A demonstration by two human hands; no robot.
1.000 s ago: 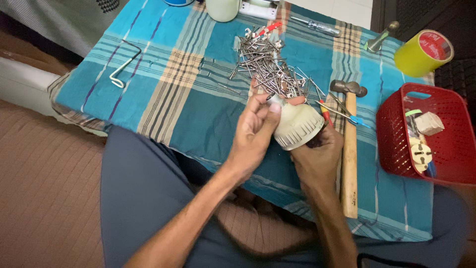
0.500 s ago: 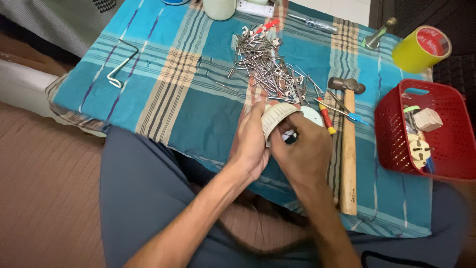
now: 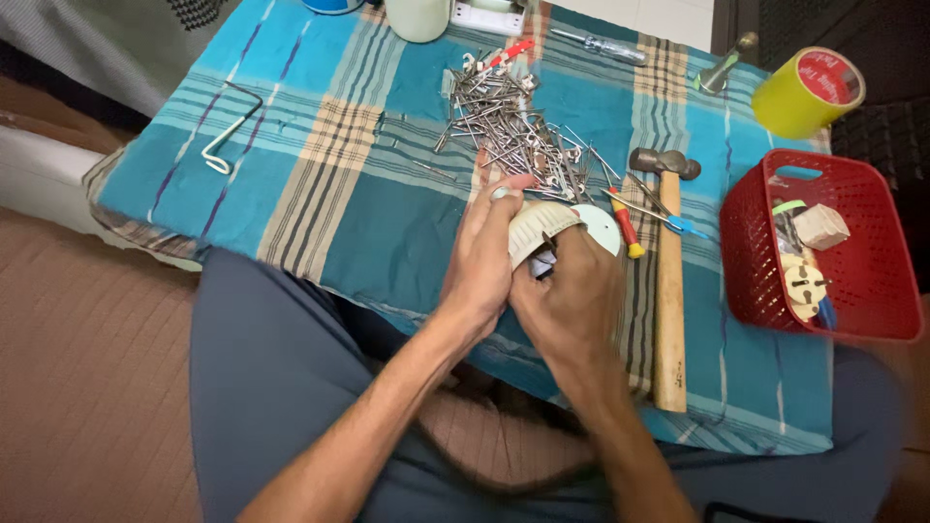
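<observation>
Fingers of the left hand (image 3: pixel 484 266) curl closed around the white ribbed fitting (image 3: pixel 536 229), held above the checked cloth (image 3: pixel 387 223) near its front edge. Right hand (image 3: pixel 572 295) grips it from the right side, equally near; long axis unclear.

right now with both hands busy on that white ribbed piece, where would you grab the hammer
Probably mid-handle on the hammer, from the right. The wooden handle lies flat, its metal head far from the person; the right hand crowds its left side.
</observation>
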